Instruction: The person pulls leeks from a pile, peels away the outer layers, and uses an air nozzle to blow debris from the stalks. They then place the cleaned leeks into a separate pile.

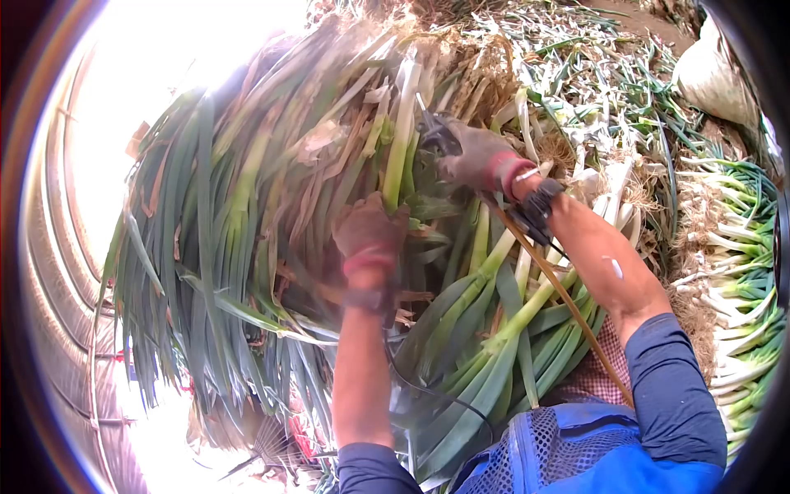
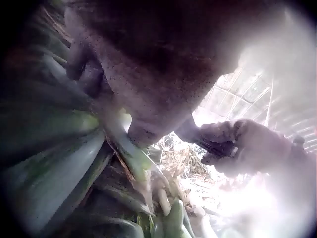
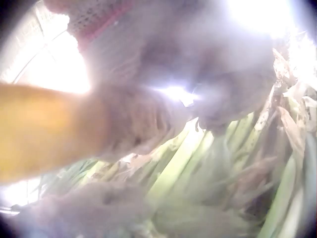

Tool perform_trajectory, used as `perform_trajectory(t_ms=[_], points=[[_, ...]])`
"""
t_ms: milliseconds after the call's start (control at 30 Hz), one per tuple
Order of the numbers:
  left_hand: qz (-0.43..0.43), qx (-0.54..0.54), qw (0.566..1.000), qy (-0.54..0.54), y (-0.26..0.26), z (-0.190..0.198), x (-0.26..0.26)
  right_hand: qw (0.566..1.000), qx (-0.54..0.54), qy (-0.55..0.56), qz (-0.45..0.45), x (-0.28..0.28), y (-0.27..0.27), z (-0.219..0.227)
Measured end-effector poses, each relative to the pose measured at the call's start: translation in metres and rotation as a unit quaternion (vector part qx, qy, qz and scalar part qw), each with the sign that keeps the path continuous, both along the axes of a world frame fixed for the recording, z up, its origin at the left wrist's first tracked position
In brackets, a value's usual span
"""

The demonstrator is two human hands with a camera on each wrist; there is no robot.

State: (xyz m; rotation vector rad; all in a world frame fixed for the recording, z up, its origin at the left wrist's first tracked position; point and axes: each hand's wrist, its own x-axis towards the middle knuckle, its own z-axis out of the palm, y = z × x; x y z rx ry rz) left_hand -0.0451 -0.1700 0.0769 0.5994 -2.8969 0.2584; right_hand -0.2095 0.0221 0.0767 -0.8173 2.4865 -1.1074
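Observation:
My gloved left hand point(image 1: 370, 229) grips a leek point(image 1: 400, 140) low on its stalk, amid a big pile of leeks point(image 1: 239, 189). The pale end of the stalk points up and away from me. Close to its right, my gloved right hand point(image 1: 481, 156) holds a black air gun point(image 1: 440, 136) with a thin metal nozzle. A tan hose point(image 1: 559, 292) runs from that hand down to my lap. In the left wrist view the left glove point(image 2: 148, 79) fills the top, with the right glove point(image 2: 252, 146) beyond. Glare and blur cover much of the right wrist view.
Loose leek leaves and peelings point(image 1: 576, 82) litter the ground ahead. Trimmed leeks point(image 1: 745, 280) lie in a row along the right. A whitish sack point(image 1: 716, 78) stands at the far right. On the left is a ribbed, curved wall point(image 1: 70, 329).

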Motion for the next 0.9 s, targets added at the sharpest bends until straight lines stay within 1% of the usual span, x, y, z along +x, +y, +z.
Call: perform_trajectory(t_ms=[33,100,133,200,233,267,333,367,400,433,467,500,533,633,700,767,800,833,900], points=[[-0.002,-0.001,1.0,0.0,0.003,0.006,-0.004,1.0,-0.001,0.0,-0.002,-0.008,-0.003,0.003],[0.1,0.06,0.989,-0.096,0.011,0.016,-0.014,0.999,-0.03,-0.027,-0.016,-0.025,-0.007,0.002],[0.098,0.059,0.989,-0.096,0.015,0.022,-0.016,0.999,-0.026,0.003,-0.022,-0.031,-0.01,0.001],[0.128,0.096,0.978,-0.134,0.017,0.028,-0.017,0.999,-0.013,0.022,-0.025,-0.036,-0.015,-0.007],[0.128,0.095,0.978,-0.136,0.018,0.029,-0.016,0.999,0.001,0.039,-0.026,-0.037,-0.015,-0.013],[0.126,0.107,0.976,-0.143,0.016,0.029,-0.016,0.999,0.001,0.037,-0.026,-0.033,-0.01,-0.009],[0.125,0.118,0.974,-0.146,0.016,0.029,-0.015,0.999,-0.042,0.002,-0.007,-0.026,0.004,0.0],[0.131,0.136,0.964,-0.19,0.017,0.028,-0.014,0.999,-0.043,0.002,-0.006,-0.024,0.005,-0.007],[0.135,0.152,0.951,-0.234,0.019,0.027,-0.012,1.0,-0.016,0.011,0.009,-0.021,0.007,-0.015],[0.133,0.15,0.951,-0.235,0.022,0.026,-0.009,0.999,0.01,0.022,0.024,-0.019,0.009,-0.021],[0.139,0.149,0.948,-0.246,0.027,0.027,-0.005,0.998,0.013,-0.042,0.041,-0.004,0.024,-0.005],[0.147,0.148,0.944,-0.255,0.032,0.027,0.001,0.998,0.013,-0.041,0.042,0.005,0.031,-0.012],[0.15,0.15,0.944,-0.254,0.035,0.025,0.008,0.997,-0.022,-0.037,0.061,0.014,0.04,-0.024],[0.14,0.154,0.947,-0.245,0.043,0.019,0.023,0.988,-0.094,-0.045,0.112,0.062,0.082,-0.04],[0.129,0.128,0.952,-0.248,0.048,0.018,0.032,0.986,-0.098,-0.033,0.129,0.103,0.109,-0.05],[0.122,0.133,0.95,-0.256,0.051,0.016,0.038,0.983,-0.048,-0.058,0.168,0.134,0.139,-0.033],[0.116,0.137,0.947,-0.265,0.053,0.016,0.041,0.979,-0.054,-0.077,0.18,0.142,0.15,-0.026],[0.117,0.138,0.947,-0.266,0.056,0.014,0.046,0.979,-0.053,-0.078,0.181,0.147,0.159,-0.031],[0.078,0.153,0.945,-0.277,0.07,0.017,0.054,0.985,-0.091,-0.024,0.148,0.153,0.168,-0.029]])
